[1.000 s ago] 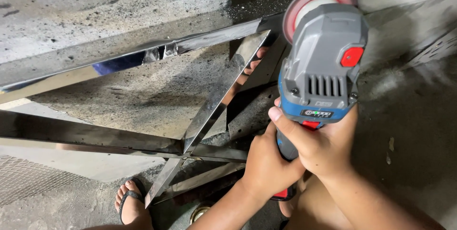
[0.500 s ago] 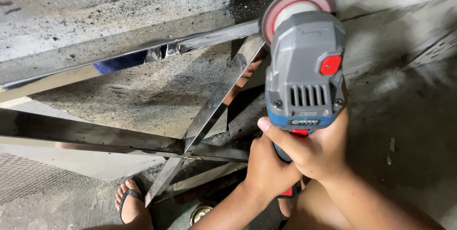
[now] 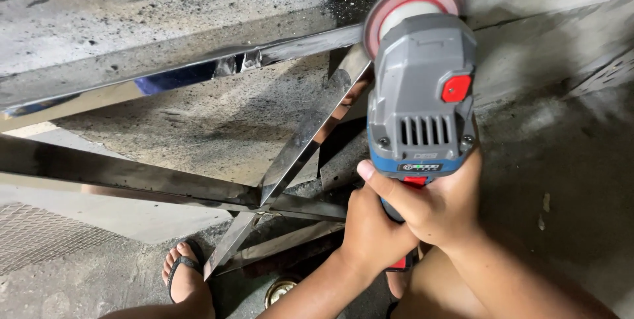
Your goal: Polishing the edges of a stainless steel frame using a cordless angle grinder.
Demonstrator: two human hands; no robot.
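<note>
A polished steel frame lies on the concrete floor, beyond the fingers. Both hands, left hand and right hand, have fingers clamped round the angle grinder for steadiness, its disc tipped against the frame's joint.

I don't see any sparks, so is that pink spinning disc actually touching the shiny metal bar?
Cannot tell. In the head view the disc overlaps the end of the metal bar, but the grinder body hides where they would meet.
</note>
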